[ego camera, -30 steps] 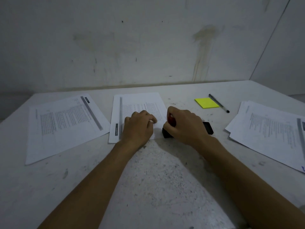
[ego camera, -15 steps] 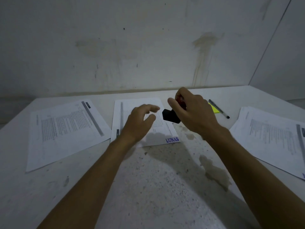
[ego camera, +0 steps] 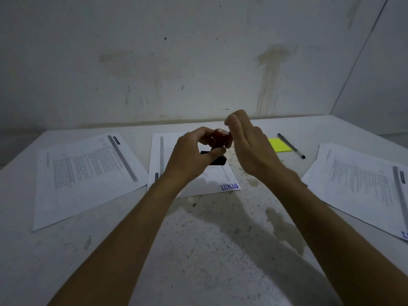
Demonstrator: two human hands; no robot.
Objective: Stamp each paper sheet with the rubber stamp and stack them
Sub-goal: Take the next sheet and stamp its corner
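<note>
The rubber stamp is now up in the air above the middle sheet, where a second ago it was pressed down on that sheet's near right corner. It is also changing hands: half a second back the right hand alone carried it, and now the left hand has closed its fingers and thumb around the stamp's middle, the thumb lying across the neck just above the black base. The right hand is loosening off the red knob, its fingers curled but only lightly together, touching or just beside the knob; whether it still bears any of the weight I cannot tell.

The lift has uncovered a blue "LUNAS" mark at the near right corner of the middle sheet. From this I judge that sheet to be done and ready to be moved onto a pile.

The stamp's long axis runs from knob to base and is tilted, not upright: the red knob points up, away from the person and a little right, while the black base points down and toward the middle sheet, well clear of the paper.

Left of the middle sheet lies a printed sheet with no mark that I can see. Right of it, well apart, is a loose stack with a trace of blue at its near edge. Beyond the middle sheet's right side sit a yellow note pad and a pen.
</note>
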